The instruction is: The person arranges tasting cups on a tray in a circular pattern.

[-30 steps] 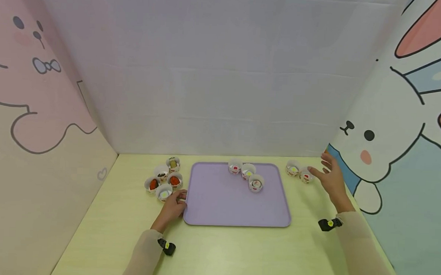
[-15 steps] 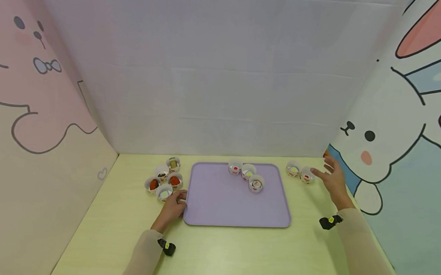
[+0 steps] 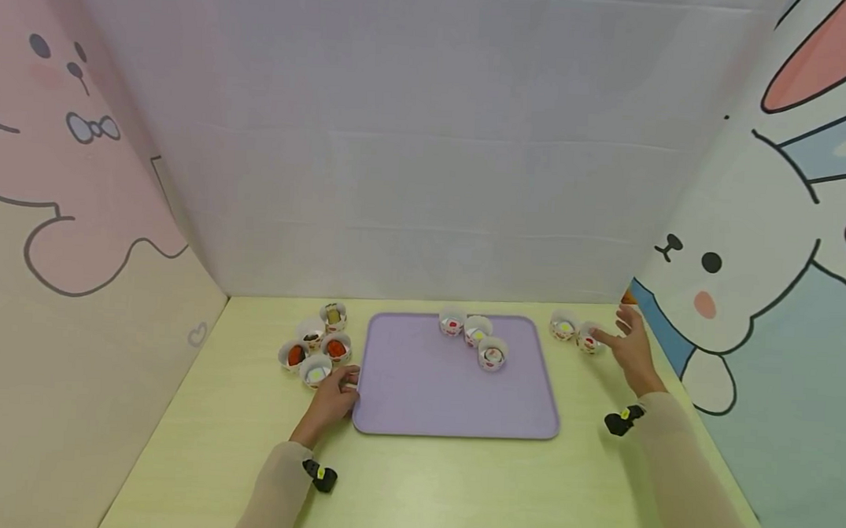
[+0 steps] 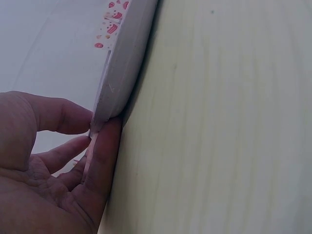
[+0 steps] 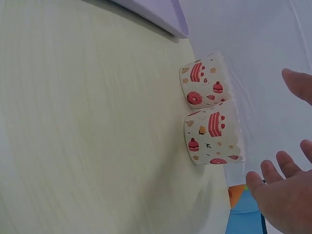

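The left hand (image 3: 332, 398) is at the left edge of a purple tray (image 3: 424, 406); in the left wrist view its fingers (image 4: 105, 161) pinch the tray's rim from both sides. Three printed paper cups hold small toy-like food pieces on the tray; the front one (image 3: 492, 354) has a white round piece. The right hand (image 3: 632, 348), fingers spread, hovers beside a paper cup (image 3: 590, 340) right of the tray. In the right wrist view that cup (image 5: 212, 134) shows a red dessert print and stands apart from the fingers. A second cup (image 3: 564, 325) touches it.
Several paper cups stand left of the tray, among them one with a red piece (image 3: 337, 348) and one with a yellow-white piece (image 3: 315, 372) close to the left hand. A white back wall (image 3: 425, 217) and printed side panels enclose the pale table (image 3: 442, 485).
The right hand drifts slightly down, then left, and its thumb comes nearer the right-hand cup. The left hand stays at the tray's edge; cups and tray have not moved.
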Available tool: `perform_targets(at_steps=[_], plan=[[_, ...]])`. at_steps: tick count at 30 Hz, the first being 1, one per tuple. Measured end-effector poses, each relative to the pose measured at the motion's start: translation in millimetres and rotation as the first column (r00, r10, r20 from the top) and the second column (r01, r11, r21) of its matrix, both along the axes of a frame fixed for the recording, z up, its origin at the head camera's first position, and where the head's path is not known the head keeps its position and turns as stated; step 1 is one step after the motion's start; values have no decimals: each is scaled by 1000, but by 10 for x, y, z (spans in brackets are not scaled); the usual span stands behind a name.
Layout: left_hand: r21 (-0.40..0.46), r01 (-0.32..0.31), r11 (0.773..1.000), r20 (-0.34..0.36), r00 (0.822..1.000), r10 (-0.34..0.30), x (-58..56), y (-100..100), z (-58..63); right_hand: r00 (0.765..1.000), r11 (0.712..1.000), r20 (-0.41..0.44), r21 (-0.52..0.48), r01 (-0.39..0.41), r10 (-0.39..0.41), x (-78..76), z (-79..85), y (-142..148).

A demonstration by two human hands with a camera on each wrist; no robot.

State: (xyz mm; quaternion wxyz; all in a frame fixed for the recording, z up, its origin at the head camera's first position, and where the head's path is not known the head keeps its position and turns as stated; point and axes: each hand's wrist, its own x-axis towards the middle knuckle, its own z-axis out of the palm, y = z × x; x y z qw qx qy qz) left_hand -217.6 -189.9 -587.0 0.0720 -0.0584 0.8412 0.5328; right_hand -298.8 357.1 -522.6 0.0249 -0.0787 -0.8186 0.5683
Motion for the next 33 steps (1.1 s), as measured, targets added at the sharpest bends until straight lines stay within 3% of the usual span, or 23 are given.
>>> perform_targets(at_steps=[13,23,33], plan=[[-10,-5,1000,-12,1000,5,-3,0,2,997,999,62,18,-39,38,-43,-267,21],[1,-7,1000,3,1000,7,11,10,21,995,1000,95,-6,-19,19,-81,-394,-2],[19,-12,1000,9,1000,12,13,10,12,994,992,112,121,-28,14,-79,-402,-75]])
